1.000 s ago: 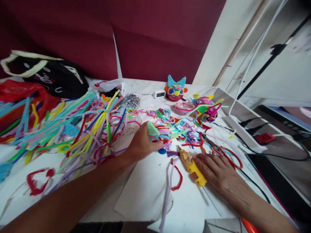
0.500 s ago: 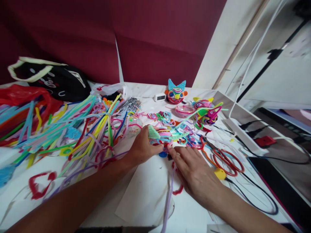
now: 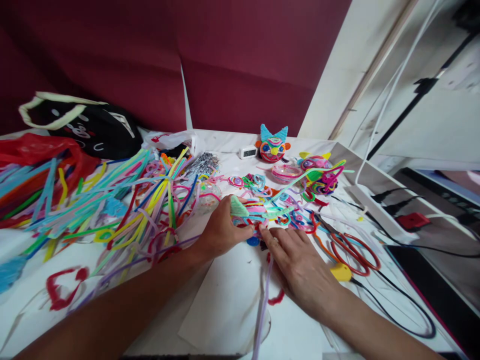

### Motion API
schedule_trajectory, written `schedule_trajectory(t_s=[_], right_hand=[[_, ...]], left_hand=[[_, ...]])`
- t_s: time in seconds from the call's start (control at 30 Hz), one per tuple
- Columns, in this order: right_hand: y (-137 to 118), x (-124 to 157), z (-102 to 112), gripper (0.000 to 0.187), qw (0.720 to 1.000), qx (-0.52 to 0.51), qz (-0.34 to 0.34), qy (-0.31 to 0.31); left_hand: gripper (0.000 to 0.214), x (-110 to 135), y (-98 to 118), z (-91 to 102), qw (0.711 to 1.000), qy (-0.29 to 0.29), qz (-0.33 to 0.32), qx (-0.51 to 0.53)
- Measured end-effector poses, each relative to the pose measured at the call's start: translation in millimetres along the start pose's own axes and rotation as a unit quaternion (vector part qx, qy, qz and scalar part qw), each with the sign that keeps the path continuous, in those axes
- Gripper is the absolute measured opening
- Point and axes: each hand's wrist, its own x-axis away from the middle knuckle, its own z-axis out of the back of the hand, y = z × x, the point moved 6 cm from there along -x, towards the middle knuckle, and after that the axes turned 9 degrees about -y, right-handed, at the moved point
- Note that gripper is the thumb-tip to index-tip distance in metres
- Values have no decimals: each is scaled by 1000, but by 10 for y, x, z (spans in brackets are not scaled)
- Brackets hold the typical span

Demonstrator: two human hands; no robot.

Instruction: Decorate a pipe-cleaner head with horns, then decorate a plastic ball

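Between my hands is a colourful pipe-cleaner figure [image 3: 255, 210] with a pale green pointed piece [image 3: 238, 206] on its left side and a blue round part below. My left hand [image 3: 224, 225] grips its left side, thumb in front. My right hand [image 3: 294, 257] presses thumb and fingertips against its lower right front; what those fingertips pinch is too small to make out. A long light green pipe cleaner [image 3: 296, 182] sticks out up and right from the figure. Under my right hand, a lilac pipe cleaner [image 3: 264, 305] runs down over the white paper [image 3: 225, 305].
Loose pipe cleaners [image 3: 150, 200] cover the left side. Orange-handled scissors [image 3: 354, 255] and a yellow tool [image 3: 341, 272] with a black cord lie at right. Behind stand a finished blue-eared head [image 3: 273, 145], a small clock [image 3: 248, 152] and a second figure [image 3: 318, 175].
My hands keep nearly the same hold on the figure. The whole view has shifted slightly, with things sitting a little lower and to the right.
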Motion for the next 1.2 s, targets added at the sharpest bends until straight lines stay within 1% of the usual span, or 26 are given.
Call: schedule_trajectory(t_s=[0.33, 0.57, 0.7, 0.9, 1.07, 1.2], right_hand=[[-12, -40, 17, 53, 999, 41, -3, 0], [-20, -73, 26, 50, 999, 44, -15, 2], [-4, -83, 40, 49, 1000, 23, -12, 3], [41, -94, 71, 47, 1000, -14, -3, 2], [69, -90, 67, 50, 999, -37, -2, -5], [89, -81, 48, 52, 999, -42, -4, -12]], left_hand=[[49, 2, 4, 0, 1000, -1, -2, -9], [49, -1, 5, 1, 1000, -2, 4, -12], [47, 4, -7, 1, 1000, -3, 15, -12], [41, 2, -1, 14, 1000, -2, 14, -15], [40, -4, -27, 16, 1000, 1, 24, -14], [37, 1, -1, 19, 1000, -8, 26, -4]])
